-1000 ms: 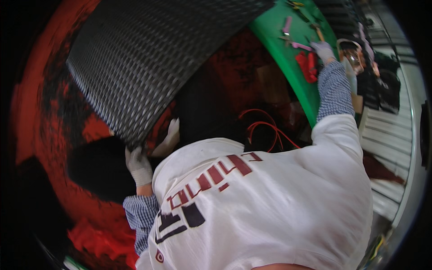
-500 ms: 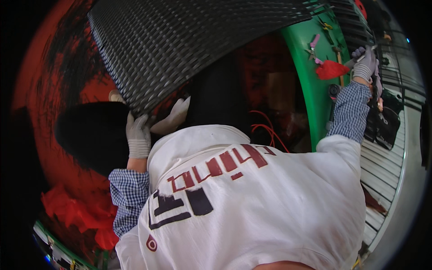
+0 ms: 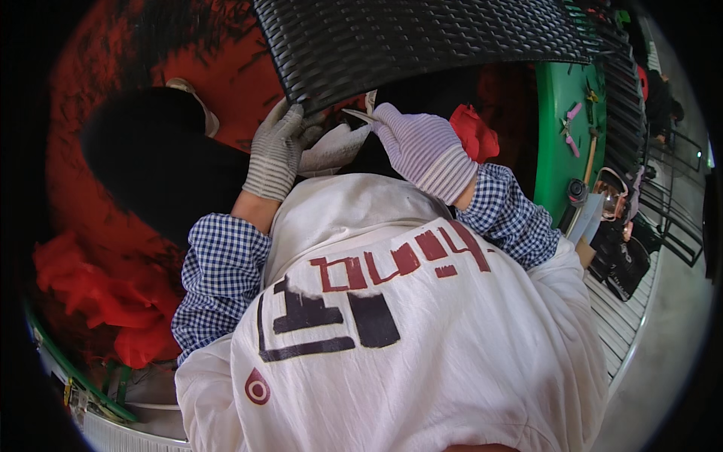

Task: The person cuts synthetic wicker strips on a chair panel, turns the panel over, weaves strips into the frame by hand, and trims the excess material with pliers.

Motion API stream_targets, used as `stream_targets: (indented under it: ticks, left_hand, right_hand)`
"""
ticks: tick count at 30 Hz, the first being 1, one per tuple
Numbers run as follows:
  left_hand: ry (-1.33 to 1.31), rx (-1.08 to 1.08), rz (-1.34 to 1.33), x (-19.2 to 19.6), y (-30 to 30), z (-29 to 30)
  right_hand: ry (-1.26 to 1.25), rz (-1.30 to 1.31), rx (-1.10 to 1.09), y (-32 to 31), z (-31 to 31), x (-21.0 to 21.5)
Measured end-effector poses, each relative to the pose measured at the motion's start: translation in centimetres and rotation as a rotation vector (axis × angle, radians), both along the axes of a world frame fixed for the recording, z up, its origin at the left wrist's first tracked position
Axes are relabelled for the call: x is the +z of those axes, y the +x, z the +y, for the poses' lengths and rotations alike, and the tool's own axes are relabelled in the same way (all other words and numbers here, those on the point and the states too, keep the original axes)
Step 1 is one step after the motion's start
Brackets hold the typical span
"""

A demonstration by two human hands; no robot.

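A large black woven panel (image 3: pixel 422 38) arches across the top of the view. My left hand (image 3: pixel 275 151), in a grey knit glove, grips the panel's lower edge. My right hand (image 3: pixel 422 147), in a white striped glove, is closed on a thin metal tool (image 3: pixel 358 115) whose tip points at that same edge, close to the left fingers. A white cloth-like piece (image 3: pixel 331 147) lies between the two hands. My white printed apron (image 3: pixel 392 339) and blue checked sleeves fill the lower half of the view.
A green table (image 3: pixel 561 143) at the right carries small hand tools, one with pink handles (image 3: pixel 572 117). Red cloth (image 3: pixel 474 132) lies beside my right hand, and more red cloth (image 3: pixel 113 301) at the lower left. A black rounded shape (image 3: pixel 151 166) sits to the left.
My right hand has come back from the green table at the right to the panel's edge, now holding a thin tool. The left hand has stayed at the panel edge.
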State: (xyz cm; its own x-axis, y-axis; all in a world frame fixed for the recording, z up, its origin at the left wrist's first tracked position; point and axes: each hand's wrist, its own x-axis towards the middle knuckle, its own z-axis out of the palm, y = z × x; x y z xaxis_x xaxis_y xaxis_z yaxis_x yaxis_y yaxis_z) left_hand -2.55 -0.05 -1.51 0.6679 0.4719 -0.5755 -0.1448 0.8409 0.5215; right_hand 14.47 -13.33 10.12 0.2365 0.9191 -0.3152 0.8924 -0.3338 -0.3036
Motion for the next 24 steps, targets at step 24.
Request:
stream_targets:
  ticks: [24]
  left_hand:
    - [-0.182,0.045,-0.140,-1.4,0.0,-1.1]
  right_hand:
    - [-0.409,0.748,-0.486,-0.9,4.6,-0.6]
